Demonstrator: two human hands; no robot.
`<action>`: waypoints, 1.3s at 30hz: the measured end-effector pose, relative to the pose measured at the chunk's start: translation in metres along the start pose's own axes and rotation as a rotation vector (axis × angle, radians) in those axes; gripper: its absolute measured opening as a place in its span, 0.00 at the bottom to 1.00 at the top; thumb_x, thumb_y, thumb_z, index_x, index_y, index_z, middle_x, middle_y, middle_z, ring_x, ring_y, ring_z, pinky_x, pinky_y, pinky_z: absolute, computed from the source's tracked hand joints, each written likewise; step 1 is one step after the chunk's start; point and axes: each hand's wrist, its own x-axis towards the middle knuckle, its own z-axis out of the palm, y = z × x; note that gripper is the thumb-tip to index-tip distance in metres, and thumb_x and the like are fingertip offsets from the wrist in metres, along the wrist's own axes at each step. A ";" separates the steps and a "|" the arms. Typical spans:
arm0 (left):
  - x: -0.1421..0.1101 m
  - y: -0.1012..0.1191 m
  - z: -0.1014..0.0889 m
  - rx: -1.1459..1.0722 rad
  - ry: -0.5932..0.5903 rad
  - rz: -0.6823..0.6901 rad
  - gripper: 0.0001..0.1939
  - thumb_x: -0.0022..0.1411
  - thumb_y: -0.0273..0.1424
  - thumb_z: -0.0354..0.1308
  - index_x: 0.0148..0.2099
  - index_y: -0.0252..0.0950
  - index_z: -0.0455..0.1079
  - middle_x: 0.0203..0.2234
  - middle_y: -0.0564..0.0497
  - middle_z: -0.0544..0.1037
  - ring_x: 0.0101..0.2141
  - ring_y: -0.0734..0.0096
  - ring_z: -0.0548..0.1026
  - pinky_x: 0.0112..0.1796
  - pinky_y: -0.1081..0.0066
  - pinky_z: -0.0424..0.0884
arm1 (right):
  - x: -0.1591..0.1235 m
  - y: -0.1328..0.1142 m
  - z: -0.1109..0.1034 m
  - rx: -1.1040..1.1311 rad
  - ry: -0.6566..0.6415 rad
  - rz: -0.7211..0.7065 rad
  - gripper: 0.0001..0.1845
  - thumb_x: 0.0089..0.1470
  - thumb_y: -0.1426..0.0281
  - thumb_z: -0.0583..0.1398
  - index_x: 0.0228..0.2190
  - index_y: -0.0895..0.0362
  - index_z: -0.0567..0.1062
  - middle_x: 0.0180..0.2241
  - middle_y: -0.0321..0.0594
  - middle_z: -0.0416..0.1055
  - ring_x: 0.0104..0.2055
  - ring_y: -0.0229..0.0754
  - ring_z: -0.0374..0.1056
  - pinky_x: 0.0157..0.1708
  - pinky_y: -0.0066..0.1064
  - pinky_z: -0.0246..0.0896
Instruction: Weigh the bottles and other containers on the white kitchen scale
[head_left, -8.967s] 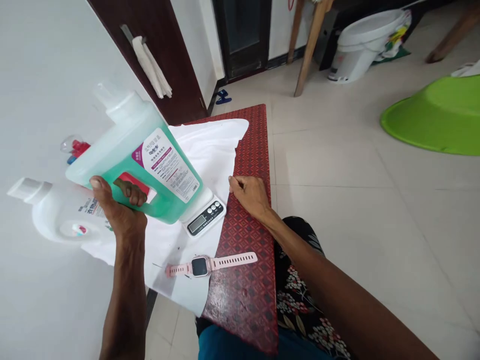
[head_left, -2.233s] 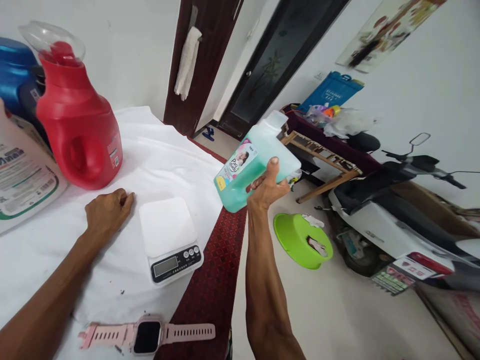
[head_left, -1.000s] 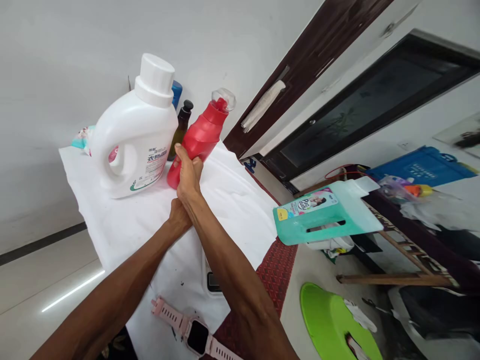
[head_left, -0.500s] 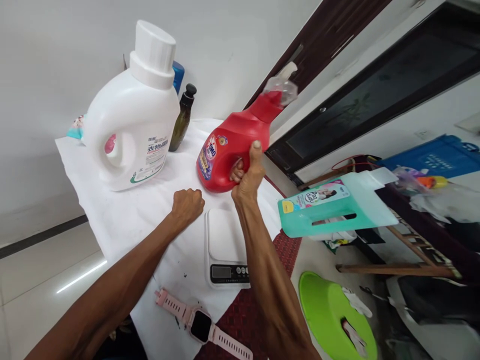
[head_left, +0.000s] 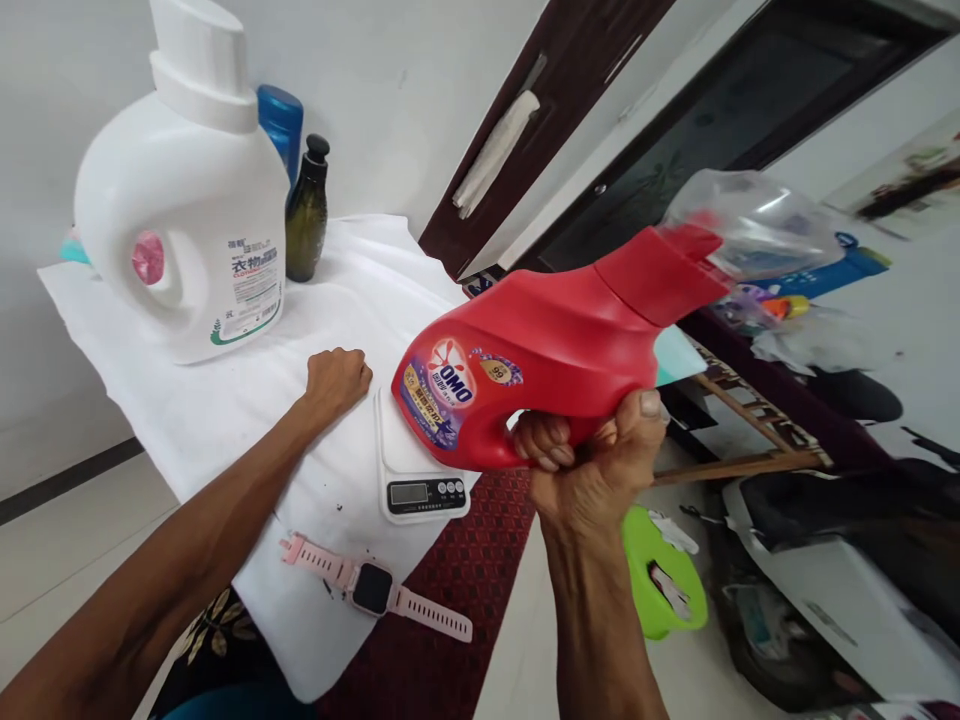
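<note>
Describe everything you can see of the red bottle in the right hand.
The red bottle looks like smooth, opaque plastic; its contents are hidden. A purple-and-gold OMO label sits near its base, and a clear plastic cap covers the spout. It lies tilted, base toward lower left, neck toward upper right. The right hand grips the handle, its fingers wrapped through the opening. In view the base overlaps the white scale; I can't tell whether they touch.

Decent soft light, faint shadows on the white cloth [head_left: 360,310], but the scooter [head_left: 847,600] looks blurry and edge-stretched.
</note>
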 end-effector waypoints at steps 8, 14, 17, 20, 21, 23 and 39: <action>0.001 0.000 -0.001 0.018 -0.004 -0.023 0.23 0.75 0.34 0.45 0.49 0.33 0.82 0.42 0.32 0.84 0.45 0.45 0.82 0.42 0.58 0.66 | -0.023 0.020 -0.011 0.029 0.026 0.046 0.39 0.57 0.35 0.65 0.14 0.51 0.64 0.10 0.27 0.48 0.12 0.31 0.41 0.14 0.30 0.43; 0.002 0.001 0.000 0.031 -0.003 -0.037 0.23 0.74 0.34 0.45 0.49 0.33 0.82 0.41 0.33 0.84 0.43 0.44 0.81 0.40 0.58 0.65 | -0.024 0.018 -0.018 -0.021 -0.021 0.062 0.37 0.61 0.36 0.62 0.17 0.52 0.68 0.13 0.29 0.53 0.15 0.34 0.48 0.18 0.32 0.50; 0.002 0.001 -0.002 0.039 -0.017 -0.046 0.23 0.74 0.34 0.45 0.49 0.33 0.82 0.41 0.33 0.84 0.44 0.43 0.81 0.39 0.59 0.64 | -0.028 0.022 -0.034 -0.149 0.005 0.021 0.35 0.61 0.35 0.61 0.23 0.52 0.73 0.19 0.34 0.64 0.22 0.40 0.61 0.24 0.35 0.59; 0.002 0.002 -0.003 0.040 -0.031 -0.052 0.23 0.74 0.35 0.44 0.49 0.34 0.81 0.41 0.34 0.84 0.44 0.44 0.81 0.39 0.59 0.63 | -0.035 0.037 -0.059 -0.300 0.154 -0.108 0.35 0.58 0.32 0.62 0.29 0.52 0.77 0.27 0.37 0.72 0.31 0.45 0.69 0.33 0.38 0.65; 0.003 0.002 -0.003 0.043 -0.033 -0.054 0.23 0.74 0.35 0.45 0.49 0.34 0.81 0.41 0.34 0.84 0.44 0.45 0.81 0.39 0.60 0.62 | -0.039 0.044 -0.068 -0.313 0.226 -0.141 0.36 0.58 0.31 0.60 0.30 0.52 0.78 0.28 0.37 0.74 0.32 0.45 0.70 0.34 0.38 0.65; 0.003 0.003 -0.003 0.053 -0.023 -0.061 0.22 0.74 0.35 0.44 0.48 0.34 0.81 0.41 0.35 0.84 0.43 0.46 0.81 0.39 0.60 0.62 | -0.047 0.059 -0.083 -0.305 0.375 -0.133 0.38 0.59 0.31 0.57 0.29 0.53 0.79 0.26 0.37 0.75 0.30 0.43 0.69 0.32 0.36 0.64; 0.002 0.006 -0.007 0.084 -0.015 -0.076 0.22 0.72 0.36 0.45 0.46 0.36 0.80 0.39 0.36 0.83 0.42 0.46 0.79 0.38 0.60 0.60 | -0.081 0.106 -0.074 -0.265 0.422 0.124 0.32 0.65 0.41 0.62 0.22 0.53 0.68 0.21 0.32 0.64 0.25 0.37 0.58 0.28 0.32 0.57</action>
